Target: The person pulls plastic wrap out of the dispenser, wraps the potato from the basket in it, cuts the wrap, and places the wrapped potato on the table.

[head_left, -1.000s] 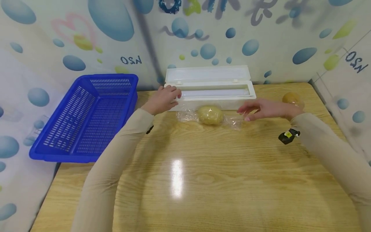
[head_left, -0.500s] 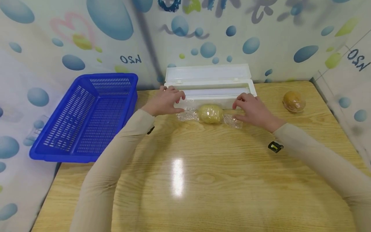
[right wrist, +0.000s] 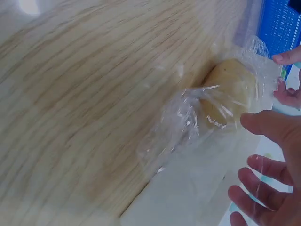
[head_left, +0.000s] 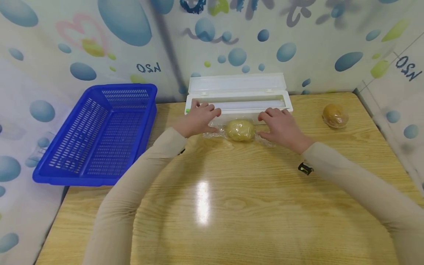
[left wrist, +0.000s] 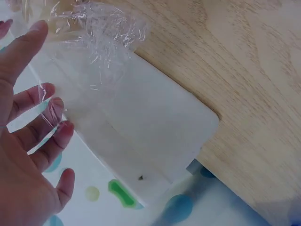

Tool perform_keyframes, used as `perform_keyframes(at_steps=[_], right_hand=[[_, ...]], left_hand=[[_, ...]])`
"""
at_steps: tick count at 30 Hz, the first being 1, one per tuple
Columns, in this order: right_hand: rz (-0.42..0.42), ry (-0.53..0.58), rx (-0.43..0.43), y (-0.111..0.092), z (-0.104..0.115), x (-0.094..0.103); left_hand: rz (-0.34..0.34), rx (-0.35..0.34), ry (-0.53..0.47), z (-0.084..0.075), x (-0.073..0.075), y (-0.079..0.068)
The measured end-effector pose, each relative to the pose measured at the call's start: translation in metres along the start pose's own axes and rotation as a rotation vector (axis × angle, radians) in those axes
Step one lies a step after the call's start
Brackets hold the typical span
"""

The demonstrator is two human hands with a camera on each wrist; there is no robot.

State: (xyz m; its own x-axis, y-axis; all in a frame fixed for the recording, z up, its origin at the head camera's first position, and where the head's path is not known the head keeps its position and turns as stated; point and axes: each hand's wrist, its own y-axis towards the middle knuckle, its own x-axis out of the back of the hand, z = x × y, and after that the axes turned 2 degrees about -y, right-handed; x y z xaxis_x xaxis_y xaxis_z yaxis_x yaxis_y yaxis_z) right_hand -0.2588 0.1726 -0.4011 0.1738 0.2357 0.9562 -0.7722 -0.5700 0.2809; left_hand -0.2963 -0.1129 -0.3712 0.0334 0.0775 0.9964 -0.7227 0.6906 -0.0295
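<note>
A potato (head_left: 240, 130), wrapped in clear cling film (right wrist: 176, 125), lies against the front of a white cling film dispenser (head_left: 232, 117). The dispenser's lid (head_left: 236, 84) is raised, and a roll of film (head_left: 250, 104) lies inside. My left hand (head_left: 200, 119) is over the dispenser's left part, fingers spread and bent. In the left wrist view, thin film passes over its fingertips (left wrist: 56, 103). Just right of the potato, my right hand (head_left: 281, 127) hovers with thumb and fingers apart, its thumb close to the potato. Whether the right fingers touch film cannot be seen clearly.
A blue plastic basket (head_left: 150, 129) stands at the left of the wooden table (head_left: 248, 206). Near the back right corner sits a round orange-brown fruit or vegetable (head_left: 335, 116) in clear film. A patterned wall (head_left: 238, 40) rises behind the dispenser.
My right hand has moved left from the table's right side to beside the potato. My left hand has shifted slightly right towards it. The potato and dispenser have hardly moved.
</note>
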Motion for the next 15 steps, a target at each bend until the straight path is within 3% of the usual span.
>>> perform_keyframes(at_steps=[7,15], right_hand=[[-0.028,-0.023,0.002,0.005,0.009,-0.004],[-0.095,0.058,0.070,0.002,0.006,-0.015]], left_hand=[[-0.002,-0.013,0.178,-0.003,-0.005,-0.003],[-0.087,-0.075,0.221,-0.009,-0.009,-0.011]])
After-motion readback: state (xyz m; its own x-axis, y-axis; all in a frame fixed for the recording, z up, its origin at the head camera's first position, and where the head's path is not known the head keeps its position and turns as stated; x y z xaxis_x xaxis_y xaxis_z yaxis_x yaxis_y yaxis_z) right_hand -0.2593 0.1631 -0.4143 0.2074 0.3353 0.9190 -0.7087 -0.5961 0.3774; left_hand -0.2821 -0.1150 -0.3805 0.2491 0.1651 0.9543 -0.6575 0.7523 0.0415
